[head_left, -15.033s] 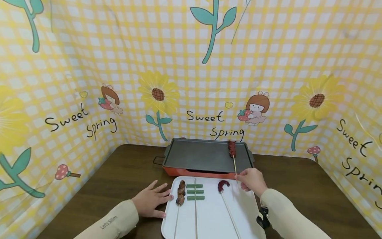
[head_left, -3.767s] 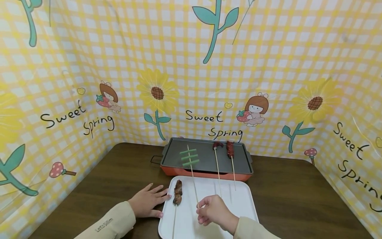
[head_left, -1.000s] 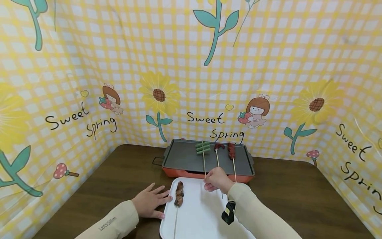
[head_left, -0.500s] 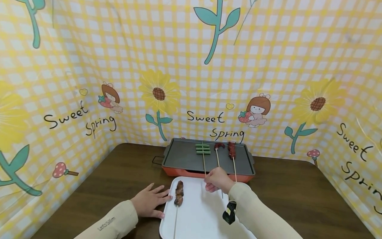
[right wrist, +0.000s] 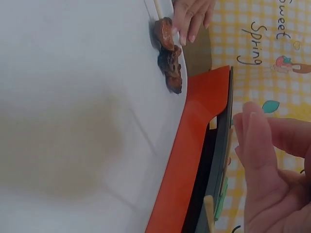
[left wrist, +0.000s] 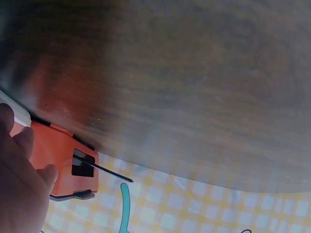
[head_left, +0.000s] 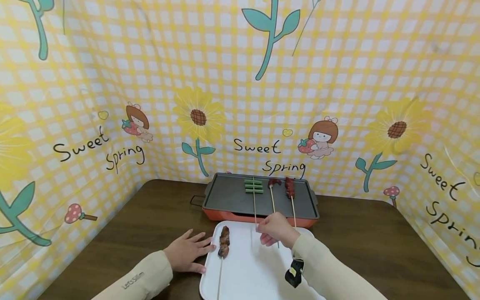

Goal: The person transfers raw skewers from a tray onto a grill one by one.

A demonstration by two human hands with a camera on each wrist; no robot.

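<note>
My right hand (head_left: 278, 230) pinches the end of a skewer of green bean-like pieces (head_left: 253, 186), which lies across the dark griddle plate (head_left: 228, 196). In the right wrist view, thumb and fingers meet beside that stick. To its right on the griddle lie a skewer with a dark red curled piece (head_left: 275, 182) and a red meat skewer (head_left: 290, 187); their sticks overhang the front. A browned meat skewer (head_left: 223, 242) rests on the left of the white tray (head_left: 240, 275). My left hand (head_left: 186, 252) lies spread on the table, fingertips at the tray's left edge.
The griddle's orange body (head_left: 225, 215) stands behind the tray, with a black wire handle (head_left: 196, 201) jutting left. Brown wooden table (head_left: 127, 237) extends either side. A yellow checked cloth (head_left: 240, 83) hangs close behind the griddle. A black strap device (head_left: 294, 273) hangs from my right wrist.
Since 15 seconds ago, the red, curled and green skewers have come to lie on the griddle. The green skewer settled flat within the last second. My left hand has stayed put.
</note>
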